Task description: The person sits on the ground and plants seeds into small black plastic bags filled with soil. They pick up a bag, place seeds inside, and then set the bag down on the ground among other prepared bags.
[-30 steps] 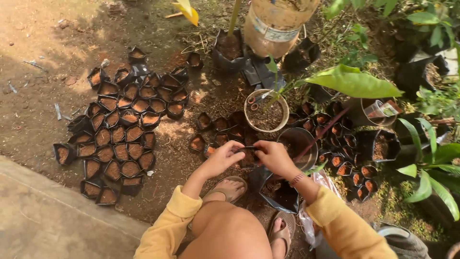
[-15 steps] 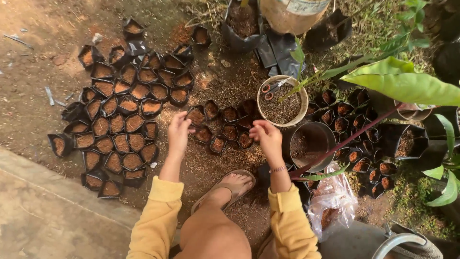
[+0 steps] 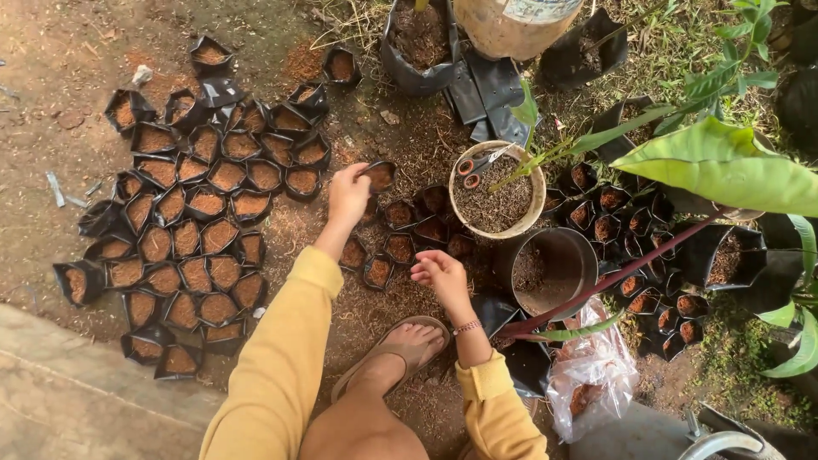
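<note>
Soil-filled black nursery bags cover the bare ground in front of a crouching person in yellow sleeves. Left hand (image 3: pixel 348 194) reaches forward, its grip closed on the rim of one small black bag (image 3: pixel 379 175), which it holds at the near edge of the large cluster of filled bags (image 3: pixel 192 204). That held bag sits just above a smaller group of bags (image 3: pixel 400 234) lying between the two hands. Right hand (image 3: pixel 439 271) hovers low near the person's sandalled foot (image 3: pixel 400 349), fingers loosely curled and apart, holding nothing that can be seen.

Just beyond the right hand stands a round pale tub (image 3: pixel 498 189) of dark soil with orange-handled scissors (image 3: pixel 477 163) resting on its rim. Beside it, nearer the person, is a dark metal pot (image 3: pixel 554 268), partly filled. A reddish plant stem (image 3: pixel 630 268) crosses over the pot, and broad green leaves (image 3: pixel 724 166) hang at the right. More filled bags (image 3: pixel 630 213) crowd under the leaves, and a clear plastic bag (image 3: pixel 592 375) lies by the right sleeve.
</note>
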